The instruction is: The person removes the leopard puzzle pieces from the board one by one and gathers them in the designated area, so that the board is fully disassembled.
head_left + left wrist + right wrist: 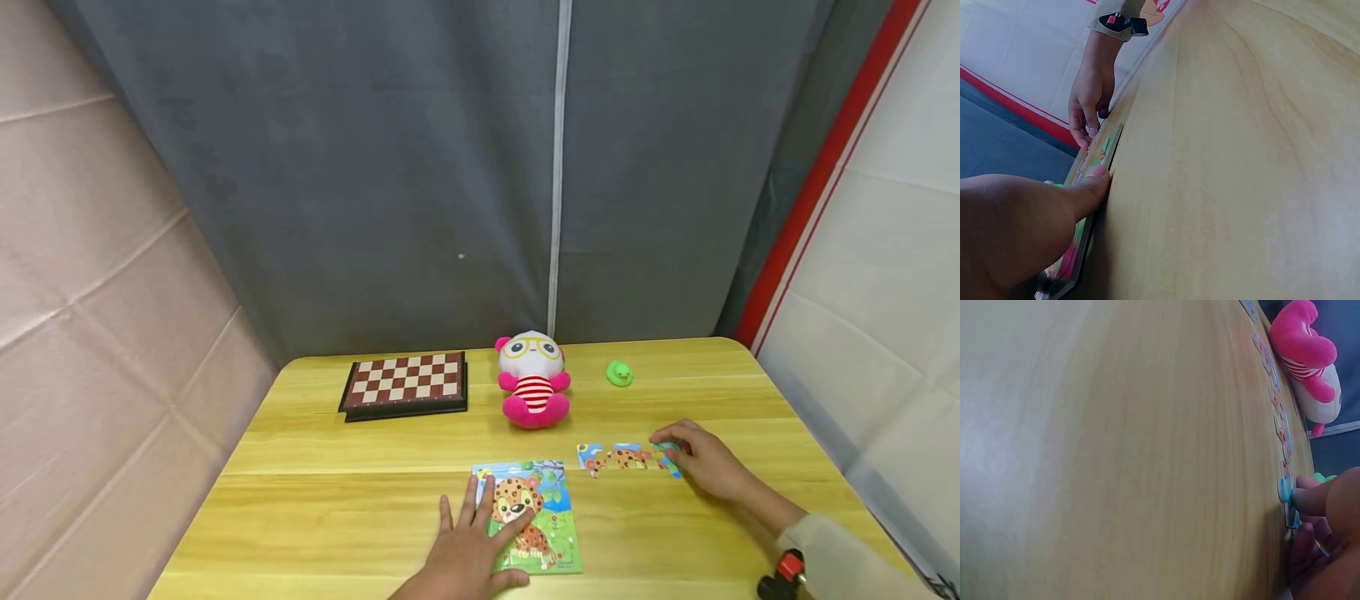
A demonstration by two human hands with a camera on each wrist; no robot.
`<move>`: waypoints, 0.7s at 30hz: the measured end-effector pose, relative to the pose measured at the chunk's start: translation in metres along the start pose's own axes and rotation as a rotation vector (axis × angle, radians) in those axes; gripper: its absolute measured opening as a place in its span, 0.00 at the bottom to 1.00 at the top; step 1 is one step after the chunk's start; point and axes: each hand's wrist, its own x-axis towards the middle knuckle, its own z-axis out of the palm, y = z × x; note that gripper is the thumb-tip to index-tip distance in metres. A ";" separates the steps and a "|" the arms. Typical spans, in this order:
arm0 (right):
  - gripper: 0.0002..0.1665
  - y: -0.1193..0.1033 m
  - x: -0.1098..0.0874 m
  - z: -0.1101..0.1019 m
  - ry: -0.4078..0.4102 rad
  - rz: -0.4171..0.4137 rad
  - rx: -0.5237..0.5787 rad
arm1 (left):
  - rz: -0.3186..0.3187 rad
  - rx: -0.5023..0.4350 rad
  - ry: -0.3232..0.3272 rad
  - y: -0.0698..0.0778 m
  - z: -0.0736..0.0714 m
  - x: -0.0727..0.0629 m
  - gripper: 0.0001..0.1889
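Observation:
My left hand (465, 546) lies with fingers spread over a leopard jigsaw puzzle (562, 546) in its flat frame. In the left wrist view, the thumb (1091, 187) rests along the puzzle's near edge. Off to the right, my right hand (705, 462) pinches a small blue-green jigsaw piece (663, 447) at the end of a short row of loose jigsaw pieces (628, 457). The right wrist view has the thumb (1313, 500) on that end of the row, with the other fingers curled beside it and partly hiding the piece.
A pink plush panda (534, 392) sits behind the puzzle. To its left is a folding chessboard (405, 383), to its right a small green toy duck (619, 373). Everything stands on a wooden table (322, 508) with a grey curtain (412, 208) behind.

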 end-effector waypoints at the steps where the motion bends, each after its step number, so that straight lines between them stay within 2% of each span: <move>1: 0.13 0.000 0.000 0.000 0.001 0.002 -0.001 | 0.002 0.004 0.003 0.000 0.000 0.000 0.43; 12: 0.12 0.002 0.001 0.000 0.006 0.015 -0.005 | 0.009 0.029 0.018 0.001 -0.002 -0.001 0.43; 21: 0.12 -0.002 0.000 -0.001 0.005 0.042 0.033 | 0.017 0.053 0.042 0.002 -0.007 -0.003 0.44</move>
